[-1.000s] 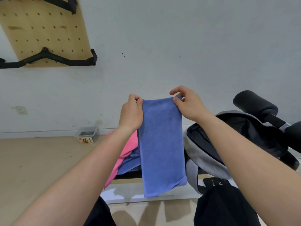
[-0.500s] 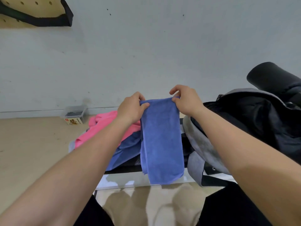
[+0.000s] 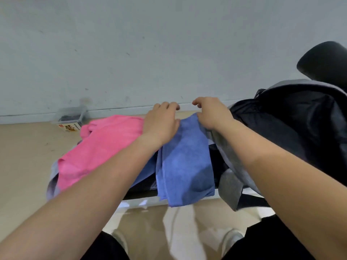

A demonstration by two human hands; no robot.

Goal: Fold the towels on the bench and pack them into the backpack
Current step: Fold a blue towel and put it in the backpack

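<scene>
At the centre of the frame, a blue towel [image 3: 185,166] is laid lengthwise across the dark worktop [image 3: 144,190], with its near end hanging over the front edge. Its far end is held at both corners. The left hand [image 3: 161,124] is set on the far left corner, the thumb laid on the cloth and the fingers [image 3: 169,106] curled over the far edge. The right hand [image 3: 212,113] is closed on the far right corner, with the thumb against the cloth and the index finger raised and bent — the undersides of both holds are hidden.

Left of the blue towel, a pink towel [image 3: 105,145] is heaped unfolded on the worktop, over a grey cloth [image 3: 53,177] that shows at its lower left edge. At the right of the frame, the backpack [image 3: 300,132] — black with grey trim — is stood on the worktop just beside the blue towel, its black interior exposed.

A black padded roller [image 3: 323,61] is seen at upper right. At middle left, a small clear box [image 3: 70,119] is seen on the floor [image 3: 24,156] against the wall [image 3: 150,44].
</scene>
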